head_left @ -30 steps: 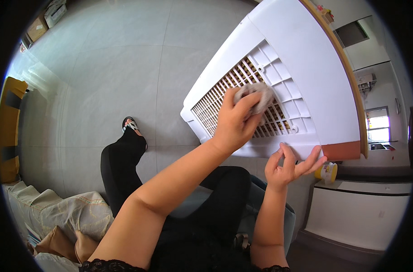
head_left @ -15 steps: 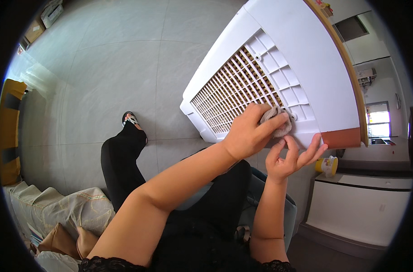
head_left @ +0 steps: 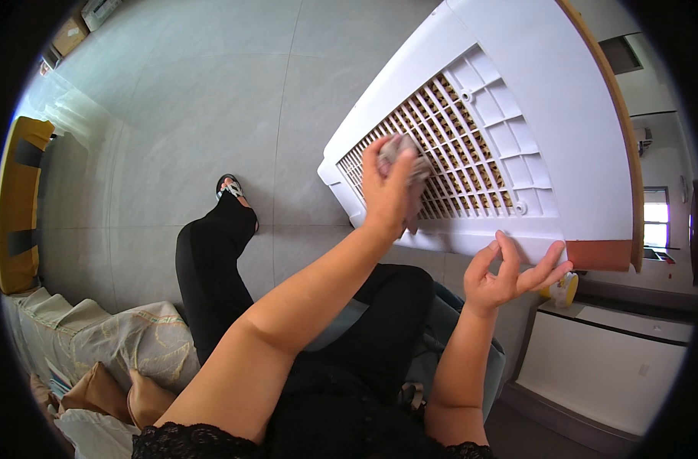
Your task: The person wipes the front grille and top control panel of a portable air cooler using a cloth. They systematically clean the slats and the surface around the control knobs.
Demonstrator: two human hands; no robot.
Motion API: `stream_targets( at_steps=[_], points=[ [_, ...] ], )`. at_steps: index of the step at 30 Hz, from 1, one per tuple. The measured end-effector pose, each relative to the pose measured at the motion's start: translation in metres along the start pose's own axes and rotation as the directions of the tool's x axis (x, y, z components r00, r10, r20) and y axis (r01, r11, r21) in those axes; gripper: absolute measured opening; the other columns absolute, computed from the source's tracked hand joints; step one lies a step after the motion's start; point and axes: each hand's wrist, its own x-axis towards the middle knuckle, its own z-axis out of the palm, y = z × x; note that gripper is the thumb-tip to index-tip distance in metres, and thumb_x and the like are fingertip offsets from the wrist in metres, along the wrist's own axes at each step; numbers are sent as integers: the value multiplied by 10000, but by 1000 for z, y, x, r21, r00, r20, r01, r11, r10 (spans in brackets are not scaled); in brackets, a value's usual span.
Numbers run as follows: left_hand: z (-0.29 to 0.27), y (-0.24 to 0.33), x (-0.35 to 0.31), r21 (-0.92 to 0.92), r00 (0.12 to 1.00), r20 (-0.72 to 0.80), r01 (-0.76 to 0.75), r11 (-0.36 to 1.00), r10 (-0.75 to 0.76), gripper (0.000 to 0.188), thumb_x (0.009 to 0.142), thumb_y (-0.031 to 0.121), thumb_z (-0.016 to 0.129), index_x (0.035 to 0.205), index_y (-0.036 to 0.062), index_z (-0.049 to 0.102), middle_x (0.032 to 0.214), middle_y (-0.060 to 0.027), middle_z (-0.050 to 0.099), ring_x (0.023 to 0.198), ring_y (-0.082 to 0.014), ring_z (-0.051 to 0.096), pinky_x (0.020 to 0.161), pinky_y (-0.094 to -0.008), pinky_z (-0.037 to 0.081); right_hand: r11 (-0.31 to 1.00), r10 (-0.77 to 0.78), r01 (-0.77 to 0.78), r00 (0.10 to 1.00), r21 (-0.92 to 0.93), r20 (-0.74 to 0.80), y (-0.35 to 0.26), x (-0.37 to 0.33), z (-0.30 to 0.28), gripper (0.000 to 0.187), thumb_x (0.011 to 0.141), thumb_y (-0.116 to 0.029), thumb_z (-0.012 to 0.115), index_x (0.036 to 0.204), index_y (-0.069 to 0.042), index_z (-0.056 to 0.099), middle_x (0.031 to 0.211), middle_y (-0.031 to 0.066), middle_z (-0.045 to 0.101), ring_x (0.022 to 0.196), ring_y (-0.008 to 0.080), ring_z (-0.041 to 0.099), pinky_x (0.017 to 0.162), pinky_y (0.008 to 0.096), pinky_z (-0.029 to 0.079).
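A greyish-brown cloth [head_left: 405,162] is bunched in my left hand [head_left: 385,191], which presses it on the slatted grille [head_left: 460,141] of a large white appliance [head_left: 529,76]. Brown honeycomb-like material shows between the slats. The cloth hides part of the grille's lower left area. Fingers spread, my right hand [head_left: 510,275] rests at the appliance's near edge, beside a reddish-brown panel [head_left: 598,255]; nothing is held in it.
Grey tiled floor [head_left: 188,115] spreads to the left. A white cabinet [head_left: 601,367] with a yellow-and-white tub [head_left: 565,289] stands at the right. Near my left side are a draped cover [head_left: 135,336] and brown cushions [head_left: 96,390]; a yellow object [head_left: 20,206] stands farther left.
My left hand has slid the cloth leftward and up across the grille, away from its right end. My right hand stays at the near edge. The view has shifted slightly.
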Motion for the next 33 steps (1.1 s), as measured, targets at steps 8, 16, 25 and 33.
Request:
stream_targets(
  at_steps=[8, 16, 25, 33],
  points=[
    [-70, -57, -6, 630, 796, 560, -589, 507, 229, 325, 767, -48, 562, 1069, 69, 587, 1008, -114, 547, 886, -201, 558, 789, -314, 461, 999, -7, 6, 1000, -45, -24, 0, 0, 10, 99, 810, -99, 582, 825, -115, 678, 1496, 295, 253, 1446, 466, -29, 1123, 608, 51],
    [-28, -28, 14, 202, 996, 81, -50, 978, 34, 225, 858, 59, 617, 1075, 32, 563, 1010, -117, 579, 974, -222, 573, 865, -342, 463, 999, -29, 29, 1000, -40, 3, 3, 1, 7, 103, 807, -84, 579, 823, -114, 676, 1506, 300, 234, 1446, 468, -41, 1122, 611, 37],
    [-50, -28, -5, 576, 844, 458, -520, 631, 278, 288, 789, -66, 550, 1040, 67, 597, 932, -42, 572, 794, -103, 516, 700, -278, 457, 999, -27, 26, 999, -48, -26, 2, -1, 11, 107, 800, -74, 577, 816, -118, 673, 1506, 300, 235, 1446, 470, -39, 1122, 611, 42],
    [-17, -20, -19, 685, 865, 460, -490, 539, 201, 270, 680, 11, 693, 928, 85, 615, 956, -86, 562, 818, -260, 555, 715, -345, 467, 998, -32, 31, 999, -53, -24, 3, 1, 11, 110, 798, -73, 577, 809, -121, 676, 1504, 299, 238, 1446, 468, -40, 1124, 602, 41]
  ],
)
